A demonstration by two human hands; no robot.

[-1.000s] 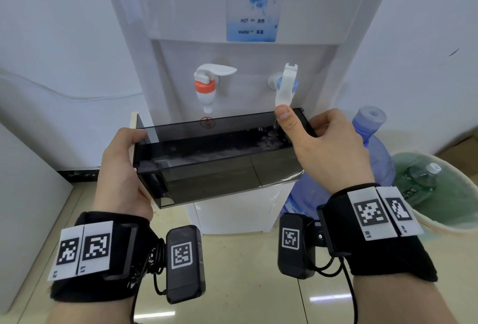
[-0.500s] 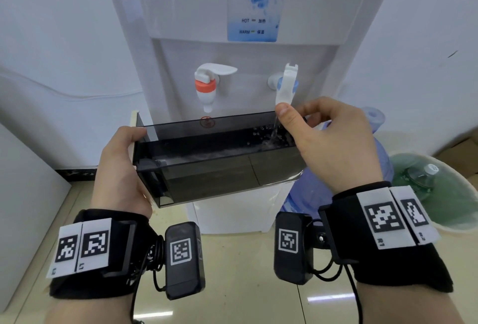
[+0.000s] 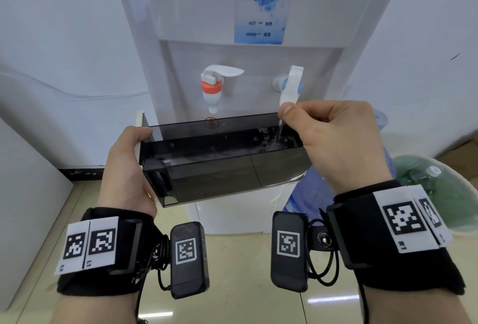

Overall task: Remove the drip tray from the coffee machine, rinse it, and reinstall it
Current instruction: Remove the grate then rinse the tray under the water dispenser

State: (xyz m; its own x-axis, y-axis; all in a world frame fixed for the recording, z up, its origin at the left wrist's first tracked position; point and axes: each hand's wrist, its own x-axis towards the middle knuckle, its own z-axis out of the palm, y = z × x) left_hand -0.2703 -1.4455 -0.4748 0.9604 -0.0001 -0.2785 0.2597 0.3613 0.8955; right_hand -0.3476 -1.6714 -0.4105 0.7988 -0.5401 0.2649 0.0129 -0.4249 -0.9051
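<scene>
A dark smoked-plastic drip tray (image 3: 222,171) is held level in front of a white water dispenser (image 3: 207,13), under its two taps. My left hand (image 3: 126,168) grips the tray's left end. My right hand (image 3: 333,137) is off the tray; its thumb and fingers pinch the white lever of the blue tap (image 3: 291,85), which is pushed down. A thin stream of water (image 3: 279,129) falls from that tap into the tray's right end, splashing on its floor. The red tap (image 3: 213,85) on the left is not running.
A large blue water bottle (image 3: 313,194) stands on the floor right of the dispenser. Beyond it is a bin with a green liner (image 3: 439,194) holding a plastic bottle. A white wall runs behind, with a white panel at the left and beige floor tiles below.
My right hand let go of the tray's right end and rose to the blue tap's lever, closing on it. Water keeps running into the tray, which my left hand holds still.
</scene>
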